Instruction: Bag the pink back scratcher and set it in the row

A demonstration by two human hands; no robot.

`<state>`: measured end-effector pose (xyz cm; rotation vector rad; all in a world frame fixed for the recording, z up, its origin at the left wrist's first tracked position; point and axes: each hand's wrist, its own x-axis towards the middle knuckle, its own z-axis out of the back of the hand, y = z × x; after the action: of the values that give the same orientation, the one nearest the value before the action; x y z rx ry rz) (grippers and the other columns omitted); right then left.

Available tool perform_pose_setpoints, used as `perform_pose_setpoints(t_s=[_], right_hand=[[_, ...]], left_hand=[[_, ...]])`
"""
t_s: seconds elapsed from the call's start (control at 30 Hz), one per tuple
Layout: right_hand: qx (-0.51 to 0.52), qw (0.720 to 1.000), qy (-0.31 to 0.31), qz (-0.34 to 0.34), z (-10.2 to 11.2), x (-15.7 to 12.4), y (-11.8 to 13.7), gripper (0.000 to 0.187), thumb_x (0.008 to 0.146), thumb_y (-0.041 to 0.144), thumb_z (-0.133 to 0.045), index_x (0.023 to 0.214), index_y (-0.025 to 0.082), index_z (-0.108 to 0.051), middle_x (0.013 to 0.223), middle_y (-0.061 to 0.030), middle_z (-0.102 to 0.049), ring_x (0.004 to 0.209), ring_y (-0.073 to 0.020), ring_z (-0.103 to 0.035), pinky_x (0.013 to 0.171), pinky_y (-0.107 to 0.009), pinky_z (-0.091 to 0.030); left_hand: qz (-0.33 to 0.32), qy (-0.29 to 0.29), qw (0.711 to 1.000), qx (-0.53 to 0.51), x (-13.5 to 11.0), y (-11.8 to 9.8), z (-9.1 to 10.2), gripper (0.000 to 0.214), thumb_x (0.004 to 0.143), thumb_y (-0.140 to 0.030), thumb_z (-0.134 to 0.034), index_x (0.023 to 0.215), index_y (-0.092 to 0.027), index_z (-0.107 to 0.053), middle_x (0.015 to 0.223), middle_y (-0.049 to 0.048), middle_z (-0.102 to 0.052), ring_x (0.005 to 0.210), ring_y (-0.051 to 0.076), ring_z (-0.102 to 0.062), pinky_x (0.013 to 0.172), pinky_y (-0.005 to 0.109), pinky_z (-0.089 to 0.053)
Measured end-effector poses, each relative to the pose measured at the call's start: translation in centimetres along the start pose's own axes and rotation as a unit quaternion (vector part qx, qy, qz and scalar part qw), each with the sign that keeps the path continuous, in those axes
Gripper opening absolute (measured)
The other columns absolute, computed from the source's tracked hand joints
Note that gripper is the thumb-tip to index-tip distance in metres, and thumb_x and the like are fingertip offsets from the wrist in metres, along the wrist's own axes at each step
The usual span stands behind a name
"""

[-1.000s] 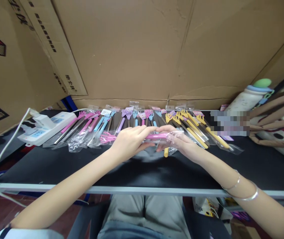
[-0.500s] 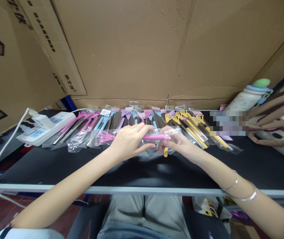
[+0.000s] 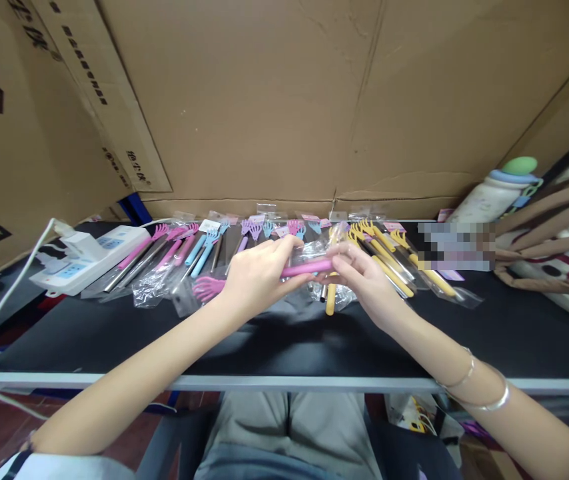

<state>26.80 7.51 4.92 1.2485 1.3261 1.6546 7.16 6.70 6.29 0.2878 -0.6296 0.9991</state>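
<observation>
A pink back scratcher in a clear plastic bag lies level between my hands, above the black table. My left hand is wrapped round its middle, and the pink claw end pokes out to the left. At the handle's right end, the fingers of my right hand pinch the scratcher and its wrapping. Behind my hands, several bagged back scratchers lie in a row: pink, blue, purple and yellow. A yellow handle sticks out just below my right hand.
A white power strip with a plugged-in charger and cable sits at the left. Cardboard walls the back. To the right stand a white bottle and a bag with brown straps. The table's pale front edge runs before my lap.
The back scratcher has tilted a little, its claw end lower and its right end slightly higher. My right hand has shifted its fingers up onto the handle's end.
</observation>
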Motion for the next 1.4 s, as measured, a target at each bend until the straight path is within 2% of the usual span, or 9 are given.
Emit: perform_pose_setpoints(t_s=[0.13, 0.27, 0.5, 0.63, 0.83, 0.93, 1.03, 1.23, 1.4], right_hand=[[0.066, 0.998, -0.01, -0.019, 0.0, 0.6, 0.9, 0.026, 0.079, 0.043, -0.063, 0.083, 0.021, -0.05, 0.085, 0.0004, -0.065, 0.076, -0.0127, -0.065, 0.077, -0.032, -0.055], [0.093, 0.995, -0.027, -0.015, 0.4, 1.4, 2.1, 0.028, 0.077, 0.044, -0.065, 0.081, 0.021, -0.05, 0.08, 0.0013, -0.062, 0.073, -0.0106, -0.062, 0.071, -0.026, -0.056], [0.134, 0.99, -0.041, -0.029, 0.7, 3.4, 3.1, 0.021, 0.076, 0.037, -0.067, 0.087, 0.021, -0.058, 0.081, 0.0021, -0.06, 0.065, -0.0075, -0.059, 0.065, -0.022, -0.056], [0.173, 0.983, -0.033, -0.051, 0.9, 4.5, 2.3, 0.017, 0.076, 0.031, -0.067, 0.088, 0.02, -0.061, 0.08, 0.002, -0.059, 0.064, -0.0069, -0.059, 0.063, -0.021, -0.056], [0.141, 0.983, -0.092, -0.069, 0.8, 5.0, 1.1, 0.027, 0.07, 0.026, -0.069, 0.083, 0.022, -0.047, 0.068, 0.0062, -0.057, 0.058, -0.007, -0.057, 0.055, -0.02, -0.052], [0.076, 0.989, -0.124, -0.026, 0.7, 4.9, 0.8, 0.033, 0.068, 0.028, -0.069, 0.081, 0.024, -0.039, 0.064, 0.008, -0.056, 0.056, -0.0074, -0.056, 0.052, -0.019, -0.049], [0.017, 0.991, -0.134, 0.011, 0.7, 4.8, 0.8, 0.026, 0.071, 0.028, -0.066, 0.084, 0.024, -0.044, 0.063, 0.0076, -0.055, 0.053, -0.0066, -0.055, 0.051, -0.018, -0.048], [-0.023, 0.996, -0.077, -0.029, 1.0, 4.7, 0.4, 0.022, 0.075, 0.022, -0.058, 0.097, 0.021, -0.061, 0.069, 0.0027, -0.057, 0.063, -0.0086, -0.058, 0.058, -0.021, -0.052], [0.036, 0.997, -0.033, -0.066, 1.4, 4.5, 0.3, 0.021, 0.079, 0.02, -0.055, 0.098, 0.02, -0.064, 0.08, -0.0017, -0.063, 0.073, -0.011, -0.061, 0.066, -0.025, -0.055]], left_hand=[[0.069, 0.105, 0.986, -0.109, 1.2, -0.1, 1.2, 0.044, 0.08, -0.056, -0.057, 0.108, -0.022, -0.049, 0.065, -0.0042, -0.06, 0.06, 0.014, -0.059, 0.049, 0.022, -0.033], [0.075, 0.183, 0.933, -0.299, 2.3, 0.4, 2.5, 0.043, 0.082, -0.051, -0.055, 0.112, -0.021, -0.049, 0.069, -0.0019, -0.062, 0.061, 0.015, -0.058, 0.052, 0.023, -0.039], [0.136, 0.223, 0.828, -0.496, 3.1, 0.1, 1.4, 0.035, 0.081, -0.042, -0.059, 0.103, -0.015, -0.058, 0.065, -0.0011, -0.057, 0.059, 0.012, -0.056, 0.053, 0.022, -0.043], [0.175, 0.202, 0.803, -0.533, 3.0, 0.1, -0.7, 0.036, 0.079, -0.04, -0.061, 0.103, -0.014, -0.06, 0.073, 0.0013, -0.06, 0.06, 0.011, -0.056, 0.054, 0.022, -0.045], [0.203, 0.166, 0.8, -0.539, 2.0, 0.5, -2.8, 0.034, 0.075, -0.042, -0.066, 0.095, -0.016, -0.057, 0.071, -0.0004, -0.059, 0.06, 0.011, -0.055, 0.057, 0.023, -0.044], [0.2, 0.151, 0.816, -0.521, 1.6, 0.5, -3.2, 0.034, 0.073, -0.042, -0.067, 0.094, -0.018, -0.055, 0.073, -0.0007, -0.061, 0.064, 0.013, -0.057, 0.061, 0.025, -0.045], [0.195, 0.128, 0.834, -0.499, 1.4, 0.4, -3.3, 0.033, 0.074, -0.042, -0.066, 0.093, -0.017, -0.055, 0.076, -0.0001, -0.062, 0.068, 0.014, -0.058, 0.064, 0.026, -0.045], [0.188, 0.115, 0.865, -0.45, 1.2, 0.6, -2.8, 0.034, 0.075, -0.042, -0.064, 0.096, -0.016, -0.06, 0.075, 0.0006, -0.063, 0.066, 0.014, -0.055, 0.064, 0.026, -0.042], [0.188, 0.106, 0.867, -0.449, 1.1, 1.0, -2.9, 0.036, 0.075, -0.044, -0.064, 0.096, -0.015, -0.062, 0.071, 0.0001, -0.062, 0.061, 0.012, -0.052, 0.06, 0.024, -0.04]])
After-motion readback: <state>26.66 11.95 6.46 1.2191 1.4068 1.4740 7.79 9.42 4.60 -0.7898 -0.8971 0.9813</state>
